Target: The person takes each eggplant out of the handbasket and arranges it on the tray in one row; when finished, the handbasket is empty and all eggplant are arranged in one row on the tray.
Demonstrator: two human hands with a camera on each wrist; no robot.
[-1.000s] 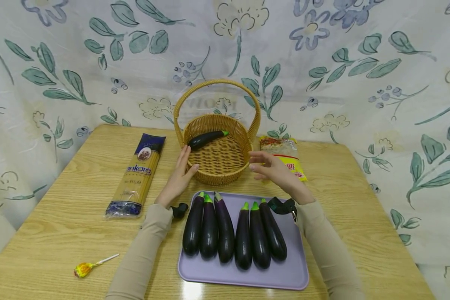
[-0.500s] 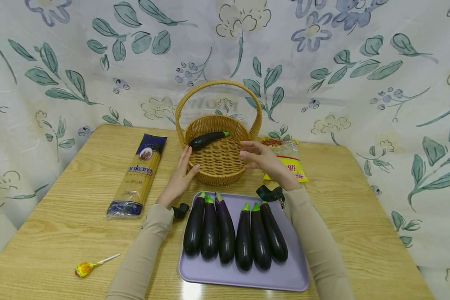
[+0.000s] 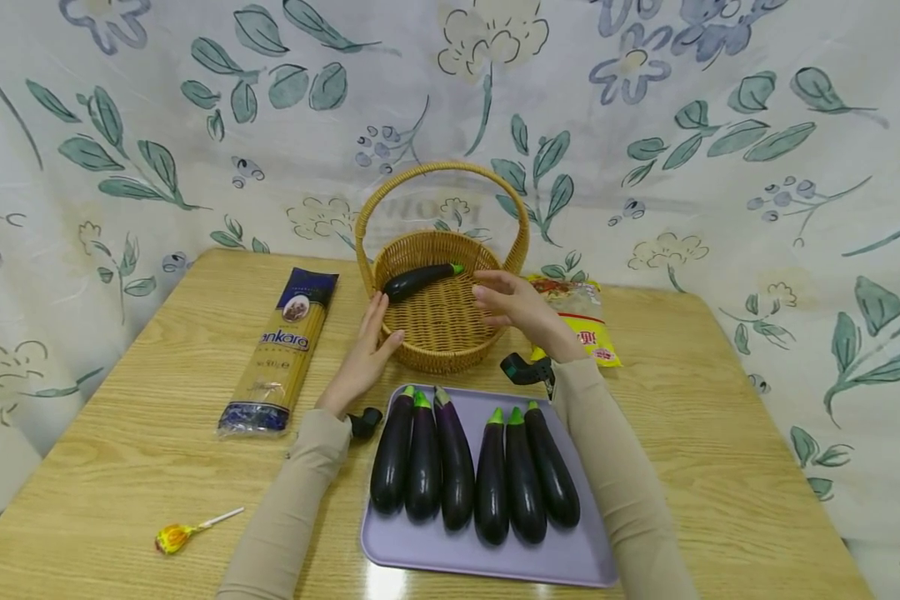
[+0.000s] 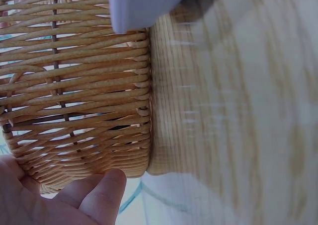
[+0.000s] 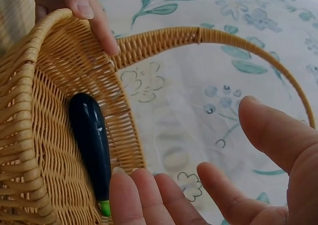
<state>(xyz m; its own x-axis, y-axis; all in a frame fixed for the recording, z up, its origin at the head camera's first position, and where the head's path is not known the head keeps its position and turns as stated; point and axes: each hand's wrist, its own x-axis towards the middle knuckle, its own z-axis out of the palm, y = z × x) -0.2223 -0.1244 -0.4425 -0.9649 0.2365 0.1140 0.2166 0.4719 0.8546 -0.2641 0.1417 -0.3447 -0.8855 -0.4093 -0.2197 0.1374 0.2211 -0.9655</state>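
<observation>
A wicker basket (image 3: 444,360) with a tall arched handle stands at the back of the table. One dark eggplant (image 3: 418,282) with a green stem end lies inside it, also visible in the right wrist view (image 5: 90,135). My left hand (image 3: 362,360) rests against the basket's left side, fingers extended along the rim; the left wrist view has its fingertips on the woven wall (image 4: 79,101). Over the basket's right rim hovers my right hand (image 3: 527,310), fingers loosely bent and holding nothing. Several eggplants (image 3: 456,467) lie side by side on a lilac tray (image 3: 487,563) in front.
Left of the basket lies a spaghetti packet (image 3: 279,354). A yellow food packet (image 3: 588,329) sits to the right, partly behind my right hand. Near the front left is a wrapped lollipop (image 3: 174,537). A floral cloth (image 3: 420,83) hangs behind the table (image 3: 720,467).
My right hand has moved left and slightly away from me, from beside the basket's right rim to above it. My left hand stays at the basket's left side.
</observation>
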